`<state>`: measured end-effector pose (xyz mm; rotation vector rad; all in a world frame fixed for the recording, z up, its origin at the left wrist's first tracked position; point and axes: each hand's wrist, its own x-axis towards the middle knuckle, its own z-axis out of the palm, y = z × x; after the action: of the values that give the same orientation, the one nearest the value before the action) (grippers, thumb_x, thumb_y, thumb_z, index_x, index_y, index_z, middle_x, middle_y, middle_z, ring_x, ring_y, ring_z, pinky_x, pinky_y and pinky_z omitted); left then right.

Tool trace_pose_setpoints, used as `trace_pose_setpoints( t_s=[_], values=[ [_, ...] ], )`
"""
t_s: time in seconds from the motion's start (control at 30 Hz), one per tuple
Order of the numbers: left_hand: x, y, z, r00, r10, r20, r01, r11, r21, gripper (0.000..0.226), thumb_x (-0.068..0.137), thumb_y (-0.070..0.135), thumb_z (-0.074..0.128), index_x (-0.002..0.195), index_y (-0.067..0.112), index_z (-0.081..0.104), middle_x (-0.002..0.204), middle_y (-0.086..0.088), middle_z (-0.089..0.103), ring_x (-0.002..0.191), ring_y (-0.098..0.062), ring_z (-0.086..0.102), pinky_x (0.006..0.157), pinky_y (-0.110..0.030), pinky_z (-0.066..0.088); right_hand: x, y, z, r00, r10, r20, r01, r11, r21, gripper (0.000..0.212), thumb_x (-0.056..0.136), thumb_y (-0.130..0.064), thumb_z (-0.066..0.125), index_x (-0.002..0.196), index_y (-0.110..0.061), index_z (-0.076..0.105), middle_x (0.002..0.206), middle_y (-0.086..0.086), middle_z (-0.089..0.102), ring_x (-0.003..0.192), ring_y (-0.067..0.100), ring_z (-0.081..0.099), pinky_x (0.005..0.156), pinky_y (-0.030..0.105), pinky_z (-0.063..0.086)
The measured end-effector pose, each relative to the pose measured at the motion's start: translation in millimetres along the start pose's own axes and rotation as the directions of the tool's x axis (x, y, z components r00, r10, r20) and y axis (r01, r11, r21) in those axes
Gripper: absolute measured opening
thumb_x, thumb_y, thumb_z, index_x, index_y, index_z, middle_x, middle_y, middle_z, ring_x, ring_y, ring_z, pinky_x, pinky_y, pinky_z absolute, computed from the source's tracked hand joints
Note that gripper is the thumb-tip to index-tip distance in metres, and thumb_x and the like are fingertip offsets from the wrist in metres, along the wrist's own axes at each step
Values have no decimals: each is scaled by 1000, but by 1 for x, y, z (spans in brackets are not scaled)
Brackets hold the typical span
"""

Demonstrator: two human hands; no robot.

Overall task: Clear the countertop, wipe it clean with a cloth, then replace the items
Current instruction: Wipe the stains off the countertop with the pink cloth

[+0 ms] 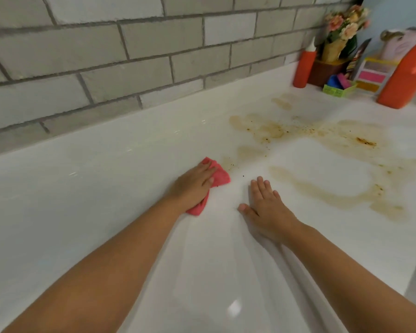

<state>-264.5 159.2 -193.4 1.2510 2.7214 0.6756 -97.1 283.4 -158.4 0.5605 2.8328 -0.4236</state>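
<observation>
Pressing pink cloth [221, 177] under flat left hand [192, 186]; right hand [267, 209] flat, released, on countertop [101, 193].

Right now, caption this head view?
Left hand presses pink cloth beside brown stains on white countertop; right hand rests flat.
</observation>
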Motion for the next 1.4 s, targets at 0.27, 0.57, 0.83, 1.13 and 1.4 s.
trace_pose_setpoints(
  t_s=[0.27, 0.57, 0.83, 1.13, 1.4],
  values=[
    [20, -67, -34, 921, -353, -163, 372, 923, 102, 46, 101, 20, 27, 146, 7, 28, 156, -8, 20, 144, -22, 16, 116, -35, 16, -72, 68, 6, 987, 126, 99, -113, 984, -135, 83, 88, -62, 8, 146, -9, -18, 151, 6, -29, 144, 19, -20, 116, 30, -7],
    [20, 55, 18, 997, -70, -13, 71, 993, 91, 45, 101, 19, 29, 145, 12, 29, 156, -3, 18, 145, -15, 12, 115, -27, 12, -71, 72, 10, 994, 83, 64, -80, 995, -54, 74, 98, -50, 19, 147, -6, -15, 155, 10, -23, 144, 22, -19, 117, 33, -7],
    [-55, 27, -10, 971, -234, -40, 237, 966, 106, 45, 102, 22, 29, 147, 18, 27, 157, 1, 16, 145, -12, 11, 115, -39, 7, -93, 114, -24, 998, 35, -58, -25, 987, 160, 69, 99, -43, 30, 150, -12, -5, 157, 2, -13, 145, 13, -10, 119, 29, -2],
    [-4, 66, 18, 943, -327, -60, 332, 917, 220, 47, 101, 22, 22, 146, 11, 26, 156, -6, 19, 144, -21, 12, 114, -48, 13, -104, 172, 7, 855, 485, -186, -457, 872, 175, 109, 80, -74, 29, 145, 1, -18, 154, 20, -20, 144, 30, -17, 118, 40, -5],
    [-118, 182, 56, 992, 79, 102, -88, 992, 87, 62, 92, 50, 10, 148, 25, 15, 154, 15, 2, 143, 0, -1, 112, -19, -3, -105, 174, 15, 862, 437, -258, -357, 883, 305, 108, 80, -72, 34, 145, -5, -20, 153, 18, -25, 142, 29, -25, 116, 39, -11]
  ],
)
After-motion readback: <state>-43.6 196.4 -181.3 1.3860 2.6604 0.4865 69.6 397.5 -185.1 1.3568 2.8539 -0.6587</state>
